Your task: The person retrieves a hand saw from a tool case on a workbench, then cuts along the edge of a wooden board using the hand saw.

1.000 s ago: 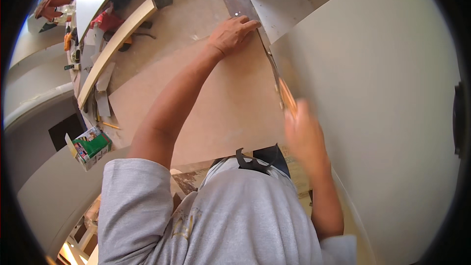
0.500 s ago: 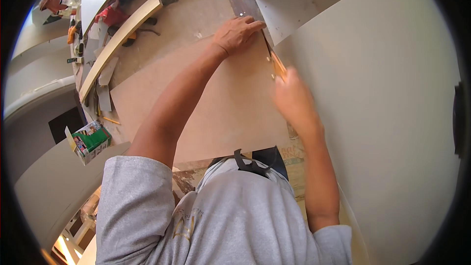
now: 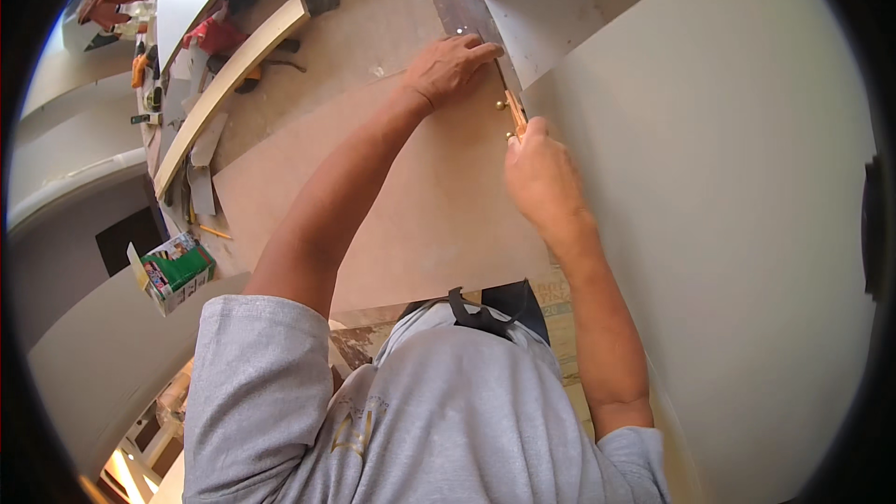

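A thin brown board (image 3: 373,187) lies flat in front of me. Across its far right edge rests my left hand (image 3: 450,73), palm down, with its fingers stretched toward the edge. Closed round the wooden handle of a handsaw (image 3: 515,110) is my right hand (image 3: 543,168). Brass-coloured studs stick out from the side of that handle. The blade shows nearly edge-on as a thin dark line along the board's right edge, running up beside my left fingertips. How deep it sits in the board I cannot tell.
A large pale panel (image 3: 719,196) stands close on the right. To the left lie a curved wooden strip (image 3: 233,84), a red cloth (image 3: 217,35), a pencil (image 3: 216,231) and a green-and-white box (image 3: 175,271). Another person's hand (image 3: 110,14) shows at the far left.
My right hand and the handsaw have moved forward and slightly left, closer to my left hand. The left hand stays in place on the board.
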{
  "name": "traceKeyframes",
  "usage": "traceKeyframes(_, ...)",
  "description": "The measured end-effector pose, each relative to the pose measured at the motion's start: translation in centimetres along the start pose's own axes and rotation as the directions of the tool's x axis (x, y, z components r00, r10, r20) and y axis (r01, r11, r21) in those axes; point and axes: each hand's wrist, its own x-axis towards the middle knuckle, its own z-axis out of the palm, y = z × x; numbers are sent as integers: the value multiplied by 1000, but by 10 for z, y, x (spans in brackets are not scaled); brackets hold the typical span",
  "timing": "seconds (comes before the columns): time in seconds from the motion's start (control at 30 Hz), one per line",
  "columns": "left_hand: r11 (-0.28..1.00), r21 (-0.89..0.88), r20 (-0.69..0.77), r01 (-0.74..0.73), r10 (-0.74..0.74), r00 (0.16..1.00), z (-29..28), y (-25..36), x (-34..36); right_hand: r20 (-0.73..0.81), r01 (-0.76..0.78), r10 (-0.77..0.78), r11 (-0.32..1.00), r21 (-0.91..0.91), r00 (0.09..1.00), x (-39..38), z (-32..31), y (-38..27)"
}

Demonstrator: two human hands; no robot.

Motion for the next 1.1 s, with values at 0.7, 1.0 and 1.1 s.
traceKeyframes(0.7, 999, 29, -33, -21, 22, 999, 2, -3, 0, -32, 72, -68, 982, 177, 997, -66, -25, 13)
traceKeyframes(1.0, 999, 12, -47, -48, 49, 998, 7, -8, -1, 125, -128, 120, 990, 60, 985, -88, -34, 2)
traceKeyframes(1.1, 998, 58, 1, -20, 20, 1000, 7, -7, 1, -15, 53, -52, 995, 79, 999, -21, -5, 0)
